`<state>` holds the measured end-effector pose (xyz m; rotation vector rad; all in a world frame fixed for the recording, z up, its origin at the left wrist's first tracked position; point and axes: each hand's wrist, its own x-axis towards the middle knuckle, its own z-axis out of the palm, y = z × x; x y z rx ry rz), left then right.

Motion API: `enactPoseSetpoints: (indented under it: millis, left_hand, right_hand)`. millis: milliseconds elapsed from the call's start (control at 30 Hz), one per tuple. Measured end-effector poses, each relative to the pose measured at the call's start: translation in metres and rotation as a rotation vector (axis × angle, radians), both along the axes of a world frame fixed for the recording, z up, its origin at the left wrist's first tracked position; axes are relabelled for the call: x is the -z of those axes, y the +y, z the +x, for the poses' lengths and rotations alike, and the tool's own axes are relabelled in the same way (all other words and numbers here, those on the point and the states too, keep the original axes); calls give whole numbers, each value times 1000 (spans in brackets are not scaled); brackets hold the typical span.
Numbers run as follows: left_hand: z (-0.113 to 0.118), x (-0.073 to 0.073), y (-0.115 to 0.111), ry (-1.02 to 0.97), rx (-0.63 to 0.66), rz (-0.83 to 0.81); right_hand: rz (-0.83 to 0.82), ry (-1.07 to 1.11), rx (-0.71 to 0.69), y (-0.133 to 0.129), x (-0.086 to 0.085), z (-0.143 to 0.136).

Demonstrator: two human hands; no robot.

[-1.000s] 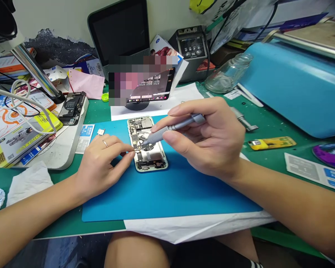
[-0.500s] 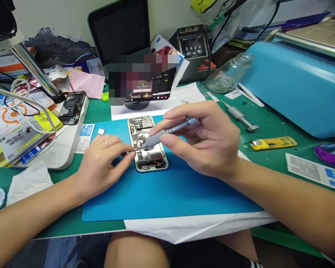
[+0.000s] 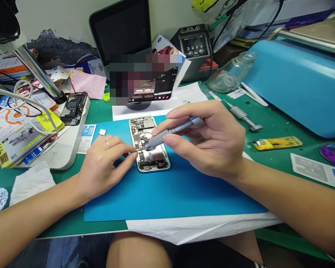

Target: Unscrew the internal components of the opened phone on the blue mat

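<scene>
An opened phone (image 3: 154, 154) with its inner parts showing lies on the blue mat (image 3: 167, 197). My right hand (image 3: 212, 141) is closed on a grey screwdriver (image 3: 159, 139), whose tip points down to the left at the phone's left side. My left hand (image 3: 108, 163), with a ring on one finger, has thumb and forefinger pinched together at the phone's left edge, beside the tip. What the pinch holds, if anything, is too small to make out. A small metal part (image 3: 102, 132) lies on the mat's upper left.
Behind the mat stands a lit screen (image 3: 159, 85), partly blurred. A second opened phone (image 3: 74, 108) and boxes (image 3: 25, 137) are at the left. To the right are a glass jar (image 3: 231, 72), another screwdriver (image 3: 242, 115) and a yellow tool (image 3: 279, 143).
The whole view has shifted slightly, with things appearing a little further right. Both hands keep nearly the same places at the phone, and the picture on the screen differs.
</scene>
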<state>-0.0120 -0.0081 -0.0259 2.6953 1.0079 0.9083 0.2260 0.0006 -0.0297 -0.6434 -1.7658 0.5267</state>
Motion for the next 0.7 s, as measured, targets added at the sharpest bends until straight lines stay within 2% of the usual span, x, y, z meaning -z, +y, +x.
enactPoseSetpoints:
  millis: [700]
  left_hand:
    - [1,0,0,-2,-7,-6]
  right_hand:
    - [18,-1,-5,1,-1,1]
